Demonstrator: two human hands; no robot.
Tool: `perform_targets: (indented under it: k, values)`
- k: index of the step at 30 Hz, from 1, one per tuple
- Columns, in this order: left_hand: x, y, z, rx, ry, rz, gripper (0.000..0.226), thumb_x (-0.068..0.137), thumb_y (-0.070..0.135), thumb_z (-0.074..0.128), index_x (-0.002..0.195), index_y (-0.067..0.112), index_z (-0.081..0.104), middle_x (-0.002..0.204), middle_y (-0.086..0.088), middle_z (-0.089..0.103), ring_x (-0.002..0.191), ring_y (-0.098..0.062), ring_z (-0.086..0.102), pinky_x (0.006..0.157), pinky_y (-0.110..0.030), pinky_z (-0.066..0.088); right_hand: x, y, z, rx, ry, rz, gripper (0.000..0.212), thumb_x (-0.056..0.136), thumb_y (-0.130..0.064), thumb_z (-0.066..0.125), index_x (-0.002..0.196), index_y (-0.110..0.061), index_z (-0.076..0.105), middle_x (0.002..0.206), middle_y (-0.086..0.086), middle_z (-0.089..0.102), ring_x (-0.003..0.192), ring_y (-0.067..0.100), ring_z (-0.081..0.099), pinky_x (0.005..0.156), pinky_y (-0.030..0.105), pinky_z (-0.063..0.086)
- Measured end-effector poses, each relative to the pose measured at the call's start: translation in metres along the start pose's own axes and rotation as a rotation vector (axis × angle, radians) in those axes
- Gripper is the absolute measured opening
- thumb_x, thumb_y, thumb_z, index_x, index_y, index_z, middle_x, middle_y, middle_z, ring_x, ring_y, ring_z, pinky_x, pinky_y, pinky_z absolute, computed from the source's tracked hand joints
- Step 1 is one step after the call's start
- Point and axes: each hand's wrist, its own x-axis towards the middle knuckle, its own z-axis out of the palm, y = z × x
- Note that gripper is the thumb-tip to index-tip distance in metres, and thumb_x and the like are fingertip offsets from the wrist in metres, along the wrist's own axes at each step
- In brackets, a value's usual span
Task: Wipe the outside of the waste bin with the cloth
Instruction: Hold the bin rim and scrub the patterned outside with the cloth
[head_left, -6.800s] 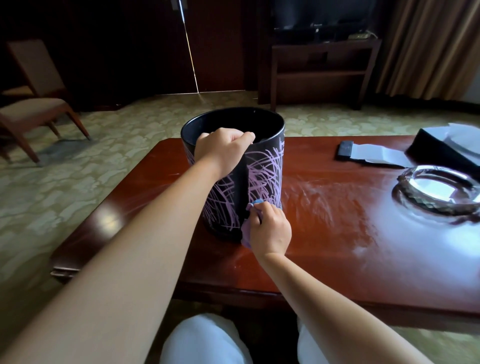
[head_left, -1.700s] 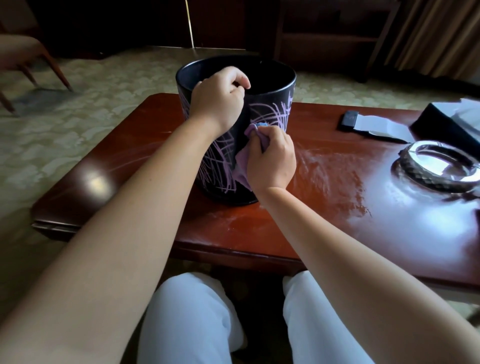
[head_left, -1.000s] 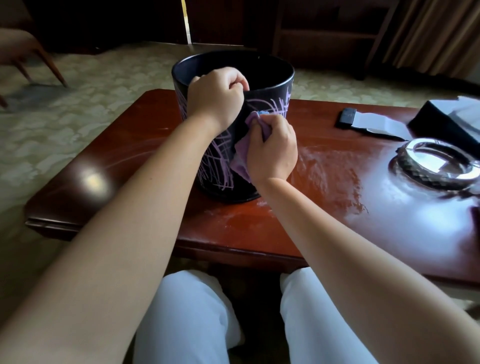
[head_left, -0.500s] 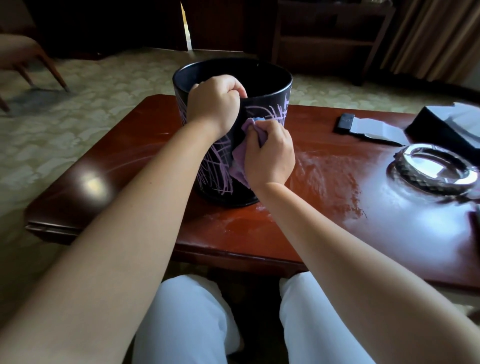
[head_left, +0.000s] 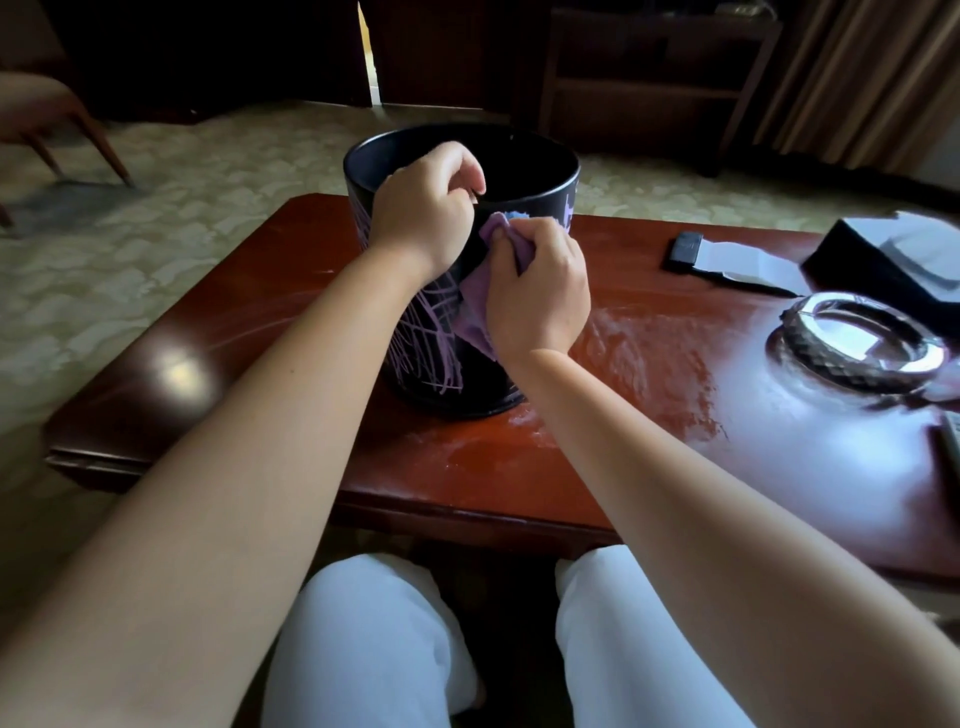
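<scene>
The waste bin stands upright on the shiny red-brown surface, near its front middle. The left hand grips the near rim, with its fingers curled over the edge, so the bin stays put. The right hand has its fingers wrapped tight round the purple cloth and presses it on the bin's near side, just under the rim. Here is what could go wrong. The bin is tall and looks light and empty — if the right hand pushes hard while the left hand lets go, the bin could slide away or tip over. The surface looks smooth and a bit wet, so sliding would be easy. A big glass dish sits off to the right, well apart from the bin, and a dark box of tissues sits behind it; a hard sideways shove could send the bin that way. The cloth is bunched up small, so it only cleans a little patch each time — spots could get missed. The far side of the bin is hidden, and it may get skipped if the bin is not turned.
</scene>
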Motion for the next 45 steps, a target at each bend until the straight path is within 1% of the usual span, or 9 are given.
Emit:
perform_targets:
  k: [4,7,13,18,23,28,35,41,45]
  values:
    - [0.000,-0.001,-0.001,-0.001,0.007,-0.007,0.021,0.084,0.003,0.043,0.087,0.023,0.051,0.070,0.010,0.050,0.073,-0.016,0.049,0.065,-0.028,0.036,-0.001,-0.001,0.002,-0.006,0.018,0.080,0.014,0.091,-0.027,0.056,0.090,-0.016,0.066,0.094,-0.007,0.065,0.093,0.011,0.055,0.058,0.018,0.024]
    - [0.000,0.000,0.001,0.009,0.014,-0.006,0.022,0.082,0.003,0.042,0.086,0.023,0.050,0.067,0.010,0.049,0.071,-0.017,0.047,0.062,-0.027,0.032,-0.001,-0.004,0.002,-0.009,0.034,-0.023,0.013,0.090,-0.025,0.059,0.087,-0.014,0.066,0.089,-0.005,0.067,0.088,0.012,0.056,0.058,0.019,0.026]
    - [-0.001,0.003,-0.002,0.024,-0.005,-0.023,0.017,0.084,0.009,0.044,0.082,0.023,0.053,0.062,0.009,0.048,0.068,-0.018,0.047,0.074,-0.031,0.037,-0.008,0.007,0.003,-0.032,-0.037,0.165,0.015,0.092,-0.029,0.055,0.094,-0.017,0.065,0.097,-0.007,0.066,0.095,0.011,0.056,0.064,0.023,0.032]
    - [-0.002,0.004,0.006,0.195,0.010,0.058,0.020,0.090,0.040,0.051,0.077,0.025,0.056,0.091,0.008,0.057,0.092,-0.016,0.055,0.096,-0.030,0.027,-0.016,0.019,-0.002,-0.088,-0.100,0.189,0.014,0.092,-0.027,0.054,0.096,-0.019,0.065,0.099,-0.007,0.065,0.097,0.011,0.055,0.063,0.022,0.028]
    - [0.000,0.002,0.010,0.251,0.044,0.086,0.027,0.092,0.044,0.048,0.075,0.025,0.058,0.092,0.007,0.055,0.093,-0.017,0.054,0.095,-0.029,0.023,-0.018,0.026,0.003,-0.056,-0.066,0.251,0.015,0.092,-0.027,0.055,0.097,-0.018,0.065,0.099,-0.004,0.067,0.097,0.014,0.058,0.064,0.023,0.029]
    - [-0.001,-0.001,0.015,0.292,0.101,0.111,0.033,0.093,0.046,0.046,0.084,0.021,0.067,0.090,0.005,0.054,0.090,-0.020,0.053,0.093,-0.029,0.026,-0.047,0.062,0.004,-0.169,-0.278,0.493,0.013,0.092,-0.031,0.053,0.093,-0.022,0.062,0.098,-0.004,0.067,0.095,0.017,0.061,0.064,0.023,0.033]
    - [0.000,-0.005,0.021,0.298,0.183,0.161,0.038,0.091,0.047,0.044,0.087,0.019,0.069,0.094,-0.003,0.062,0.092,-0.023,0.055,0.090,-0.031,0.028,-0.037,0.060,0.006,-0.110,-0.153,0.453,0.017,0.091,-0.034,0.054,0.098,-0.022,0.064,0.101,-0.002,0.067,0.097,0.017,0.060,0.069,0.024,0.037]
    - [0.000,-0.008,0.025,0.284,0.245,0.198,0.038,0.090,0.046,0.044,0.084,0.018,0.069,0.090,-0.001,0.064,0.093,-0.021,0.056,0.087,-0.031,0.028,-0.059,0.087,0.007,-0.194,-0.389,0.643,0.020,0.091,-0.032,0.053,0.101,-0.020,0.066,0.098,-0.002,0.068,0.097,0.020,0.063,0.068,0.022,0.035]
    - [-0.002,-0.008,0.028,0.288,0.282,0.200,0.039,0.090,0.045,0.044,0.084,0.017,0.070,0.090,-0.001,0.064,0.093,-0.021,0.055,0.087,-0.031,0.028,-0.059,0.085,0.007,-0.159,-0.305,0.623,0.020,0.092,-0.031,0.053,0.102,-0.019,0.065,0.101,-0.002,0.068,0.096,0.017,0.061,0.068,0.022,0.034]
